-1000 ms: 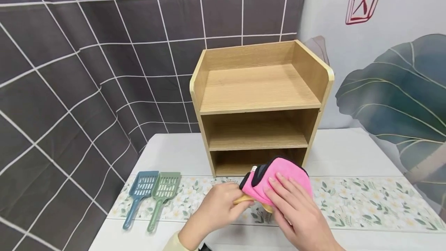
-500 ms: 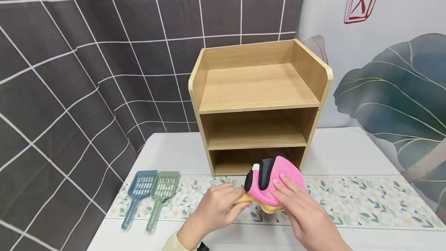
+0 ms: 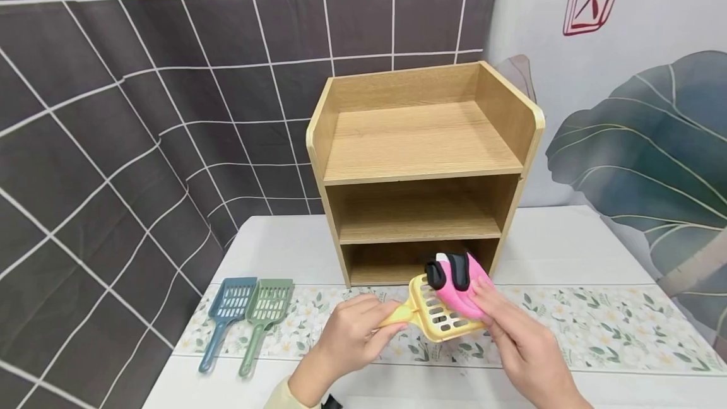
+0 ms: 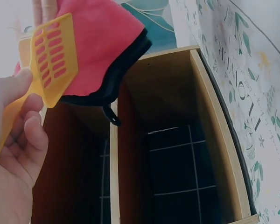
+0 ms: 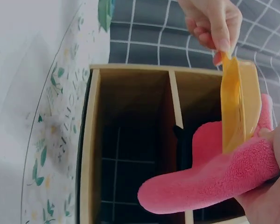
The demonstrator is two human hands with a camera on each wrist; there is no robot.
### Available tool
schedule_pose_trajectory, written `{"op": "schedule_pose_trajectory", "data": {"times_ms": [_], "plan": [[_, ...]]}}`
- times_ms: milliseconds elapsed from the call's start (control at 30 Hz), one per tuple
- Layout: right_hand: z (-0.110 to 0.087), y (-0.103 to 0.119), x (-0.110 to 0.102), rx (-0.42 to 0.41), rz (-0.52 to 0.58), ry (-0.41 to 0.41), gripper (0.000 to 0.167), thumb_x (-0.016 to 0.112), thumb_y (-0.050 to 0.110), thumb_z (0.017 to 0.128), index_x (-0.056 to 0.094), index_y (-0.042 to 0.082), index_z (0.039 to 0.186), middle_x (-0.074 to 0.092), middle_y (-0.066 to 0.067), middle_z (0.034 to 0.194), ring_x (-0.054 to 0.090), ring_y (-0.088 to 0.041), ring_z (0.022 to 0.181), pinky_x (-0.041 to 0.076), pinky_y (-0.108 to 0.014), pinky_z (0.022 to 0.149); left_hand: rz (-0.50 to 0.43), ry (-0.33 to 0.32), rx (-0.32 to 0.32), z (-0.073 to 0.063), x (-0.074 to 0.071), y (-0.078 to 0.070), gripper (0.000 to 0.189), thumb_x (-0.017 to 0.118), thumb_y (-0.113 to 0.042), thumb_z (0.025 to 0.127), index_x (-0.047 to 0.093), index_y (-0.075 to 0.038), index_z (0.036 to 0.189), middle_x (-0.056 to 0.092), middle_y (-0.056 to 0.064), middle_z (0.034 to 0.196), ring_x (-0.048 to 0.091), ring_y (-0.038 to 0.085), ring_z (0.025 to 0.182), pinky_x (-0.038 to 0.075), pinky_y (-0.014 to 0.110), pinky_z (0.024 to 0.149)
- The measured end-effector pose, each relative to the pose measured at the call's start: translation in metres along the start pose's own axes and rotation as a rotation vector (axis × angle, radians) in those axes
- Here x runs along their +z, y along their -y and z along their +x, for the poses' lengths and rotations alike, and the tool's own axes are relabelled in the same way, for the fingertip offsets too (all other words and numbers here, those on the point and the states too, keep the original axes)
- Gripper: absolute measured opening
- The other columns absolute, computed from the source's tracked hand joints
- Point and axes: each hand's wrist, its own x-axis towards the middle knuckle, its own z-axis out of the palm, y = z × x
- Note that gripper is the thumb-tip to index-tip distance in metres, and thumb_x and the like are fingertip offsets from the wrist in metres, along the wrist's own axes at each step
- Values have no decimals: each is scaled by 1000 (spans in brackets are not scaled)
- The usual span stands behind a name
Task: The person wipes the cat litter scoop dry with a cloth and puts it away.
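My left hand [image 3: 352, 336] grips the handle of a yellow slotted litter scoop [image 3: 421, 315], raised in front of the wooden shelf. A pink cloth [image 3: 457, 295] with black edging is folded over the far right end of the scoop, and my right hand [image 3: 525, 346] pinches it there. From the left wrist, the slotted face of the scoop [image 4: 67, 86] shows with the cloth [image 4: 107, 37] spread behind it. The right wrist view has the cloth [image 5: 214, 172] wrapped at the scoop's end, one flap sticking out; part of my right hand is cut off.
A blue litter scoop [image 3: 212, 347] and a green one [image 3: 252, 349] lie side by side at the table's left. Behind my hands stands the wooden shelf [image 3: 423, 141] on the white table [image 3: 272, 245], which has a floral strip. Dark gridded cloth hangs at the back and left.
My right hand has slid the cloth rightward along the scoop, uncovering its slotted face. The cloth is now bunched toward the far end. My left hand has stayed on the handle.
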Motion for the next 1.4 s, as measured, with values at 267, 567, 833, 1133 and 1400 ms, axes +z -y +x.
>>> {"op": "schedule_pose_trajectory", "data": {"times_ms": [267, 567, 833, 1133, 1400], "plan": [[0, -14, -12, 576, -29, 4, 28, 67, 13, 99, 72, 12, 126, 74, -5, 113, 54, 17, 89, 44, -5, 72, -92, -25, -100, 0, -9, 5, 22, 71, -22, 96, 75, -5, 110, 76, 0, 87, 57, 4, 64, 44, 5, 63], [14, -17, -41, 938, 122, -85, 44, 61, 29, 103, 62, 1, 137, 63, 35, 91, 57, 13, 83, 49, -9, 67, -90, 60, -179, -3, -13, 7, 21, 80, -16, 87, 77, -7, 106, 77, 1, 89, 63, 5, 68, 44, 3, 61], [27, 25, 0, -207, -90, -258, 34, 57, 23, 105, 72, -7, 113, 76, -13, 99, 70, -6, 102, 52, -15, 92, -75, 93, -177, 6, 1, -3, 19, 83, -18, 83, 79, -7, 99, 77, 2, 85, 71, 9, 71, 55, 13, 69], [23, 37, 24, -315, -155, -134, 39, 49, 26, 108, 73, -4, 116, 73, -17, 118, 60, -23, 129, 35, -33, 118, -23, 21, -100, 11, 2, -3, 10, 77, -21, 90, 76, -12, 93, 72, -5, 75, 64, 4, 62, 51, 10, 62], [21, 23, 18, -156, -110, -151, 42, 50, 34, 107, 74, 0, 117, 72, -12, 121, 57, -10, 130, 39, -20, 112, 11, -51, -29, 9, -4, -1, 19, 73, -25, 94, 76, -7, 100, 75, -2, 81, 70, 6, 67, 56, 15, 69]]}}
